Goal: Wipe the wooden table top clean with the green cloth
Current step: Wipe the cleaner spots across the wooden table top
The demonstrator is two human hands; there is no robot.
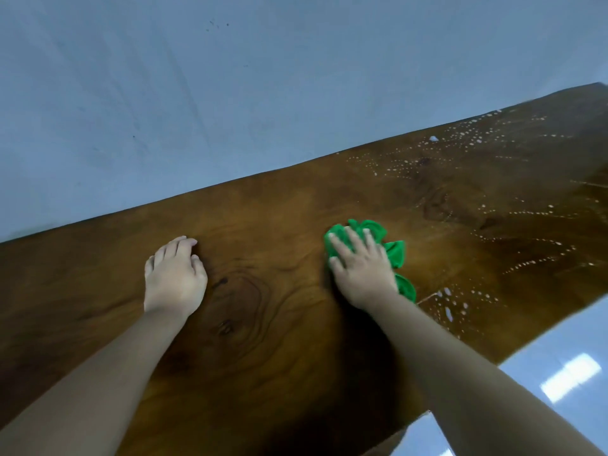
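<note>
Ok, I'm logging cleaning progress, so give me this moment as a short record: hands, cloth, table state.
surface: wooden table top, set against a blue-grey wall
green cloth: bunched, lying on the table
right hand: presses down on the cloth, fingers spread
left hand: rests on bare wood, holds nothing
residue: white droplets scattered over the part of the table to the right of the cloth
around the hands: no droplets visible
progress: the droplet-covered part is not yet wiped
</note>
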